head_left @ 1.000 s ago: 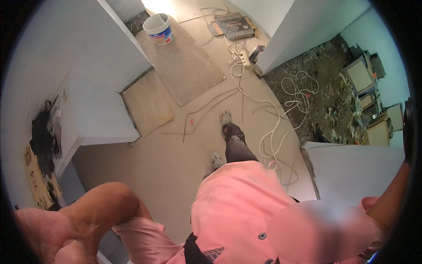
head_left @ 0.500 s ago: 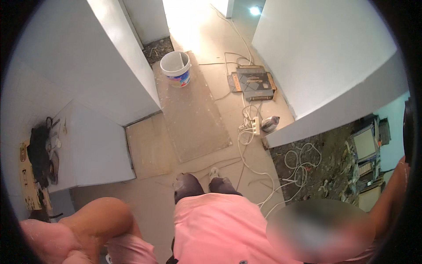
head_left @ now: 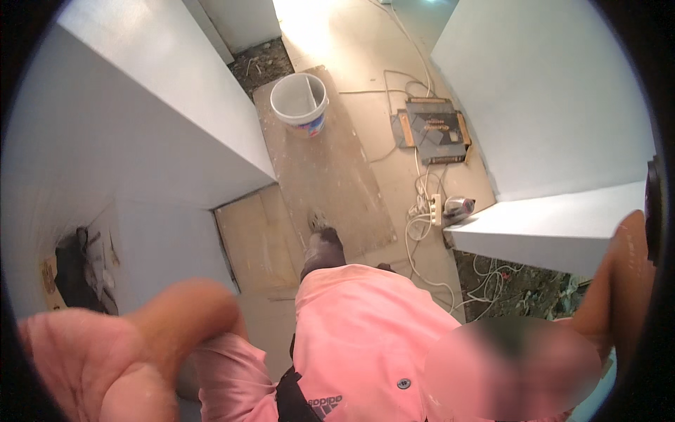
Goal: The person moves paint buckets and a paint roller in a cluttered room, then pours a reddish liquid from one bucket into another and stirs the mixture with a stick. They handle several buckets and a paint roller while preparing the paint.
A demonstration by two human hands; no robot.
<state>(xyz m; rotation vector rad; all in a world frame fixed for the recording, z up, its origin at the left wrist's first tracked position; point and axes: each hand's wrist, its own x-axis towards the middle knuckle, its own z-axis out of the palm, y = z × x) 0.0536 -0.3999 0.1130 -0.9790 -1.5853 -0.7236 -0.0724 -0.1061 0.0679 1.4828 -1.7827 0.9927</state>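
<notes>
At the lower left, the palm of my left hand (head_left: 88,359) faces up into view. Its fingers run off the dark rim, so whether it holds anything is hidden. On the right side my right arm (head_left: 619,295) is bent upward, and its hand does not show. A white plastic bucket (head_left: 308,128) stands ahead on a dusty board (head_left: 330,183), with a pale upright piece inside it. One of my feet (head_left: 322,224) is on the near part of that board. A blurred oval covers part of the view near my right side.
A flattened dark carton (head_left: 439,130) lies on the tiles at the right. Near it are a white power strip (head_left: 436,209), a metal kettle-like thing (head_left: 459,208) and tangled pale cables (head_left: 420,243). White walls (head_left: 169,91) flank the passage; rubble (head_left: 534,285) lies beyond the right ledge.
One foot has stepped forward onto the board. The view has shifted, so the bucket looks larger and nearer. My left palm shows higher and larger at the lower left.
</notes>
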